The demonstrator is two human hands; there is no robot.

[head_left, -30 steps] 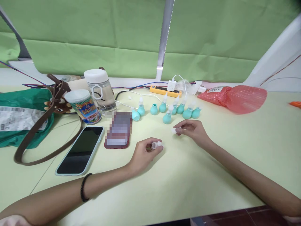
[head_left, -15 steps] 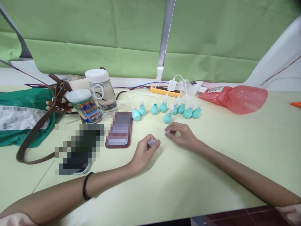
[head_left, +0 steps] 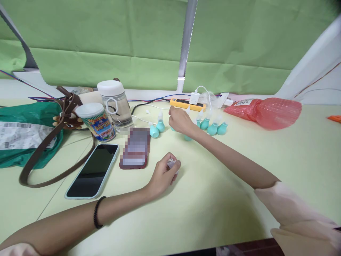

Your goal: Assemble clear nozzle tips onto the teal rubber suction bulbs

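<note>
Fingertips of the left hand, its heel propped on the table, pinch a small clear cap just off the surface. The right hand is stretched out over the row of teal bulbs, fingers curled down onto one; whether it grips is hidden. A phone lies to the left, a power strip beyond

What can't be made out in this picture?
Head view:
- Right hand covers some teal bulbs; whether it grips one is hidden.
- Small clear piece in the left hand: the hand hides most of it.
- Red phone: screen blurred out.
- Orange object: cut off by the right edge.
</note>
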